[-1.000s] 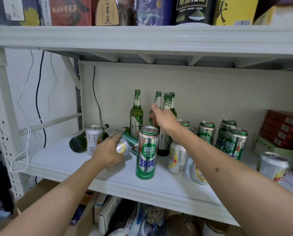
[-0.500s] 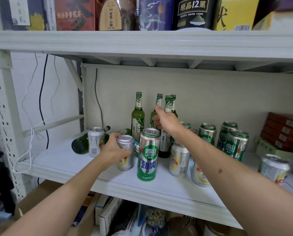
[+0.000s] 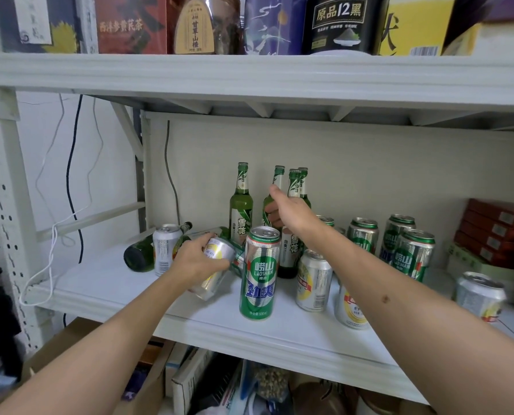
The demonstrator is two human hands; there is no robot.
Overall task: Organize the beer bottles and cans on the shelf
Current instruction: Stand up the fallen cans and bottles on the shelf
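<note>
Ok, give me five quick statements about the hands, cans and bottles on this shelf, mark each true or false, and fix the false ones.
1. The left hand grips a tilted silver can. True.
2. The right hand holds the tall green can. False: it grips a green bottle at the back; the tall green can stands free at the front.
3. A dark bottle lies on its side at the left of the shelf. True.
4. All the green bottles lie flat. False: several stand upright at the back.
5. Red boxes are stacked at the shelf's right end. True.
</note>
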